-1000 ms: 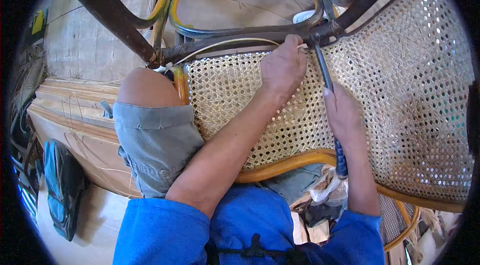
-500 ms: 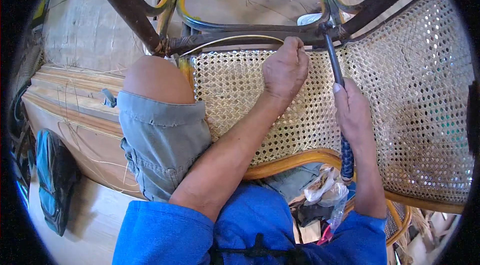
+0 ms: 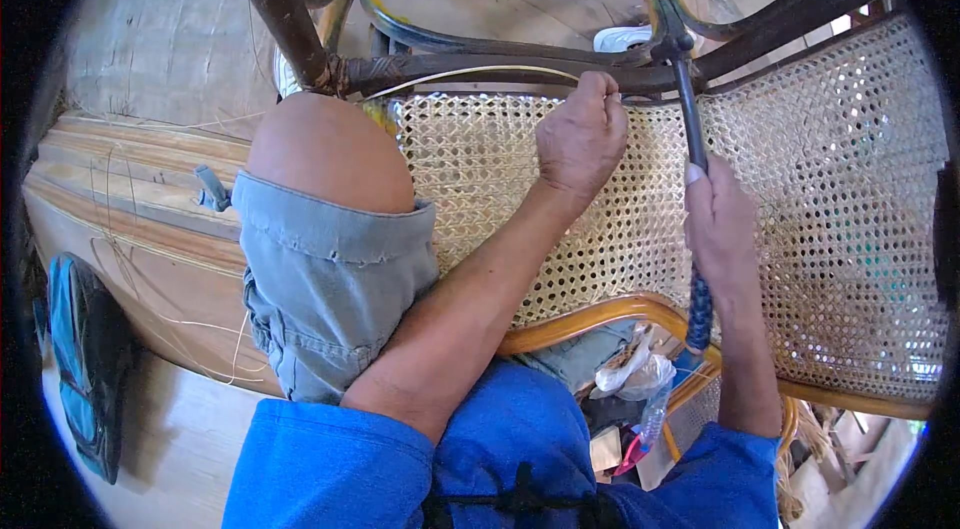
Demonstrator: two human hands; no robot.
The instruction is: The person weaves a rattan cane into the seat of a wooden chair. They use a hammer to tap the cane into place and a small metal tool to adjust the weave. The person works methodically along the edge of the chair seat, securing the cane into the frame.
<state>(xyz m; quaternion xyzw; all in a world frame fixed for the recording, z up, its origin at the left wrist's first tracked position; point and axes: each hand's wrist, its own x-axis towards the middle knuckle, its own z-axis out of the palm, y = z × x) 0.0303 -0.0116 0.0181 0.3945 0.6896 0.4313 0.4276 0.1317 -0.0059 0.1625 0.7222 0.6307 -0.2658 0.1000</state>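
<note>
My left hand (image 3: 585, 137) is closed at the far edge of the woven cane seat (image 3: 470, 174). Its fingertips pinch a thin pale cane strip (image 3: 480, 70), which arches leftward along the dark rail (image 3: 440, 65) of the rattan chair. The exact fingertip contact is hidden. My right hand (image 3: 722, 224) wraps round the shaft of a hammer (image 3: 687, 94), thumb lying along it. The hammer's dark head is up by the rail, to the right of my left hand; whether it touches the rail I cannot tell. Its braided blue-black grip runs down below my fist.
Another woven cane panel (image 3: 850, 219) rises on the right. My bent knee (image 3: 330, 154) rests left of the seat. Stacked wooden boards (image 3: 150, 189) and a teal-black bag (image 3: 85, 369) lie further left. Plastic bags (image 3: 640, 374) sit below the curved front rail (image 3: 600, 319).
The view has shifted a little, so the chair sits slightly differently in it. The hammer's head is slightly higher and further right. My left hand keeps its pinch on the cane strip.
</note>
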